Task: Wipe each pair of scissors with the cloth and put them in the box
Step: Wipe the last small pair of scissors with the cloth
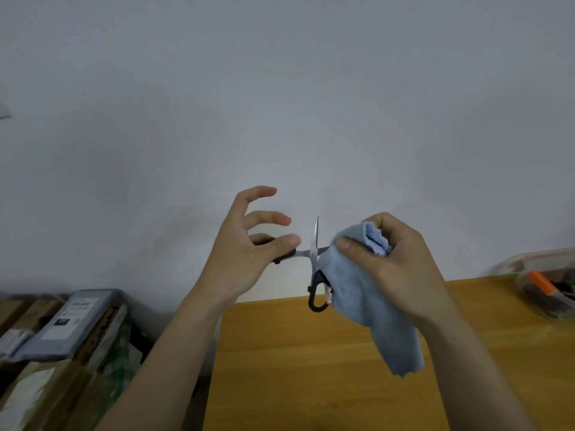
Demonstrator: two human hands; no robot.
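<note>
One pair of scissors (314,253) is held up in the air above the far edge of the tabletop (295,368), its blades spread wide into a cross: one blade points straight up, the other runs sideways into the cloth (367,300). The left hand (249,244) pinches one black handle between thumb and a lower finger, the upper fingers splayed loose. The other black handle loop hangs down free. The right hand (389,262) grips the light blue cloth, bunched around the sideways blade, with the rest of the cloth hanging below. A clear box (547,284) sits at the tabletop's right end, apparently holding orange-handled items. Packages (71,325) lie stacked lower left.
</note>
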